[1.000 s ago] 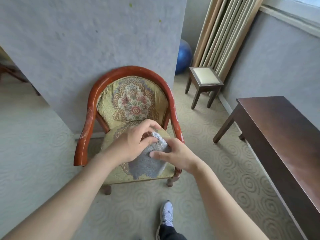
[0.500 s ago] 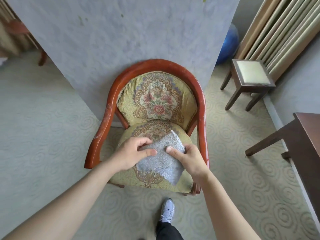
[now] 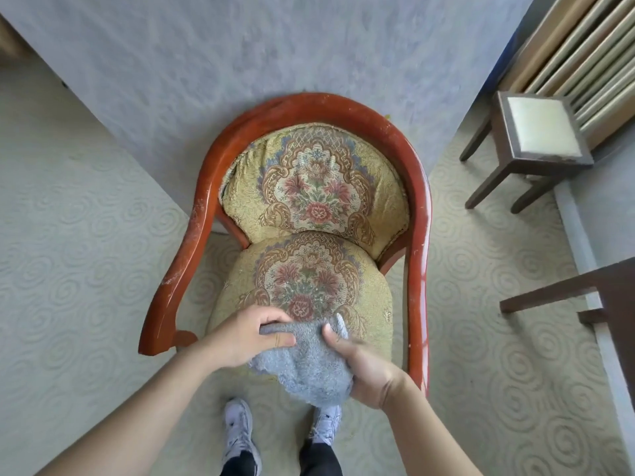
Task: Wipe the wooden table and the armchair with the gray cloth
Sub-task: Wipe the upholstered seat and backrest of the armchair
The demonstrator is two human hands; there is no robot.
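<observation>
Gray cloth [image 3: 305, 367]: it was bunched between both hands at the front edge of the armchair's seat, its lower part hanging past the seat rim toward the floor.
Left hand [image 3: 247, 333]: its grip was closed on the cloth's upper left part, thumb lying across the fabric and fingers curled over the top (the fingertips were partly hidden in the folds).
Right hand [image 3: 364, 364]: its grip held the cloth's right side, thumb pressed onto the fabric near the top corner; the other fingers were behind the cloth and could not be seen.
Armchair [image 3: 417, 214]: it stood against the gray wall [image 3: 275, 42], with a curved red-brown wooden frame, scuffed pale along the left arm, and a yellow floral seat and back.
Wooden desk [image 3: 615, 293]: only a dark corner and one leg showed at the right edge, well apart from the armchair.
Stool [image 3: 536, 132]: dark-framed with a pale cushion, it stood at upper right beside slatted beige panels.
Floor [image 3: 75, 269]: pale carpet with a raised swirl pattern.
Shoes [image 3: 237, 431]: a light-coloured pair was planted just in front of the seat, below the cloth.
</observation>
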